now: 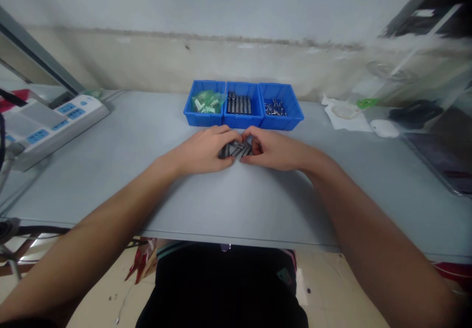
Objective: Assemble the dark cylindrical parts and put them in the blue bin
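Several small grey metal pieces (238, 149) lie bunched together on the table, in front of the blue bins. My left hand (212, 151) curls round their left side, its thumb at the near edge. From the right, my right hand (271, 148) closes on the other side with bent fingers. The fingertips of both hands nearly meet above the pieces and partly hide them. A middle blue bin (243, 120) holds a row of dark grey metal bars (239, 104).
The left blue bin (204, 120) holds a green plastic bag (208, 101); the right one (283, 123) holds small shiny metal parts (275, 107). A white power strip (55, 126) lies at the left. White paper (346, 114), a white mouse-like object (384, 128) and a dark flat device (442, 158) are at the right.
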{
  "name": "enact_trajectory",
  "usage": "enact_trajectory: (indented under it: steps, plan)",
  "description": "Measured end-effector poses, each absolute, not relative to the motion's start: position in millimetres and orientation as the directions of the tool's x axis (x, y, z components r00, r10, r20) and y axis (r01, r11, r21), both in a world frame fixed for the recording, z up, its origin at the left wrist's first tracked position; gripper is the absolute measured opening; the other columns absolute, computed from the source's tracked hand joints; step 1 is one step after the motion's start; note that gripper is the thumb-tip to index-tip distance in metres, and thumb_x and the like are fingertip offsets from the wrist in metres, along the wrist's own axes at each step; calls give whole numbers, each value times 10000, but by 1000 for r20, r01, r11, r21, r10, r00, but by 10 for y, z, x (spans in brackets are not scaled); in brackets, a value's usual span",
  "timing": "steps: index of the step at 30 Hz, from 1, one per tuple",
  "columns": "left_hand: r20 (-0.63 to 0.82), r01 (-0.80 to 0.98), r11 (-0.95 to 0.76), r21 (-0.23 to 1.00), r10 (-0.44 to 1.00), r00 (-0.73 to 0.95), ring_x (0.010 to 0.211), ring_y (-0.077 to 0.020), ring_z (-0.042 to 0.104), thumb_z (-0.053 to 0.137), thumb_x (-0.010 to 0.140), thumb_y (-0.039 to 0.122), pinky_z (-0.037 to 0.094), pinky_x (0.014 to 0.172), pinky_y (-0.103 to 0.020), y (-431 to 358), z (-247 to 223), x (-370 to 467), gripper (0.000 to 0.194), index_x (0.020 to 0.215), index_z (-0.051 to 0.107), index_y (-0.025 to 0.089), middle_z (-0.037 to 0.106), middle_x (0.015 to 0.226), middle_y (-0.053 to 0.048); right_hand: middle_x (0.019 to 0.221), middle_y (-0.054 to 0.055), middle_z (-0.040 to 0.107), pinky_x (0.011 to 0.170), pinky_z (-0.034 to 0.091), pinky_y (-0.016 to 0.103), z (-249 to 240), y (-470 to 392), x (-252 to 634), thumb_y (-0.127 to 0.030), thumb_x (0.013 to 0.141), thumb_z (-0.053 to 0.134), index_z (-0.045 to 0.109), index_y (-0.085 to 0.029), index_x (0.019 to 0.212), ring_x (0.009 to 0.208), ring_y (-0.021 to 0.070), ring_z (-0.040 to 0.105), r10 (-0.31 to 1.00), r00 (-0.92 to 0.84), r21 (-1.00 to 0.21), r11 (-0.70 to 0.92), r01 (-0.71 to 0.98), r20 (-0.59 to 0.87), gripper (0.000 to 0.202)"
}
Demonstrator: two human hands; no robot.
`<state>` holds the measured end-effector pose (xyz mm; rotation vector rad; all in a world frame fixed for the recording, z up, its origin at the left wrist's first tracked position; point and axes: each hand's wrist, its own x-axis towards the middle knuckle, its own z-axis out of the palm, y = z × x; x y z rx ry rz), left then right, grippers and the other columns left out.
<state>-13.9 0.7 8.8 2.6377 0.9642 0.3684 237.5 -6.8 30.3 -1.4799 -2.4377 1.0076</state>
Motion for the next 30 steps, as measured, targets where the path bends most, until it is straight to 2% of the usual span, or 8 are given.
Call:
enact_trajectory:
  steps: [7,11,16,21,24,30]
  plan:
    - [141,582,-730,357,658,739,1134,-317,713,622,971,357,581,982,-477,-9,92,-128,370,1292,729,206,741,1258,-126,924,-8,688,714,412,365,285,-42,2401,-538,864,833,546,-270,1204,810,214,633,842,-483,-598,265,756,-238,519]
    - [145,579,-734,355,655,742,1127,-311,712,618,965,325,579,1000,-471,-15,100,-123,371,1297,730,203,739,1229,-121,869,-33,698,704,413,352,269,-4,2430,-520,821,886,551,-278,1163,753,198,635,859,-455,-599,242,763,-233,536]
    - [126,592,-728,345,661,740,1119,-322,713,609,959,314,572,995,-480,-25,128,-116,420,1342,725,188,734,1228,-128,812,-47,682,656,393,331,326,-9,2428,-469,858,880,587,-260,1066,640,158,606,859,-401,-589,153,793,-317,415]
    - [110,608,-717,339,673,732,1134,-326,711,595,973,339,568,989,-490,-33,141,-116,429,1349,727,182,730,1244,-127,938,11,731,730,429,335,350,1,2478,-486,849,880,691,-233,1140,819,193,651,858,-429,-565,214,797,-280,429]
    - [101,608,-713,349,673,732,1149,-325,707,588,985,356,565,1004,-492,-35,146,-118,433,1356,727,181,732,1265,-129,981,27,746,743,449,346,362,20,2547,-469,827,879,733,-231,1214,840,202,651,834,-458,-567,226,792,-308,478]
    - [102,602,-713,359,671,735,1164,-330,706,587,987,372,566,1034,-505,-34,141,-126,444,1365,728,187,732,1274,-131,932,1,723,715,441,347,405,17,2610,-365,889,752,754,-259,1104,788,176,611,778,-547,-587,297,753,-309,240]
